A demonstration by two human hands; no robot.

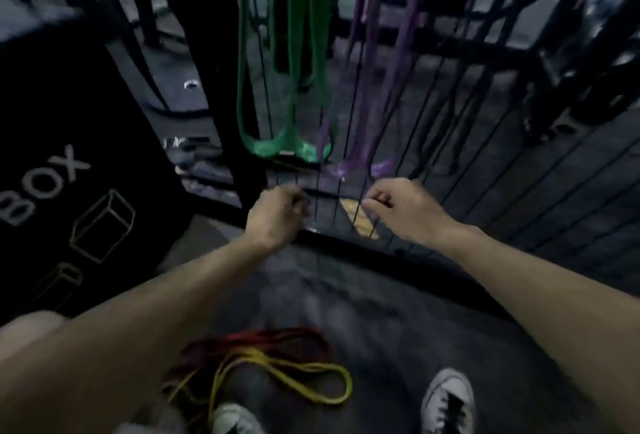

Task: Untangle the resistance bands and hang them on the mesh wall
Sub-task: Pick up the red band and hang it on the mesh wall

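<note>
Green bands [298, 94] and purple bands [367, 87] hang down the black mesh wall [485, 170], their lower loops just above my hands. A yellow band [277, 369] and a dark red band [263, 338] lie tangled on the floor near my feet. My left hand [275, 213] and my right hand [401, 206] are held low against the mesh with the fingers curled in. The view is blurred, so I cannot make out whether either hand grips a wire, a band or nothing.
A black box printed with "BOX" [69, 191] stands at the left beside a black upright post [221, 87]. My white shoes [446, 399] are on the dark floor next to the tangled bands. Dark gym equipment sits behind the mesh.
</note>
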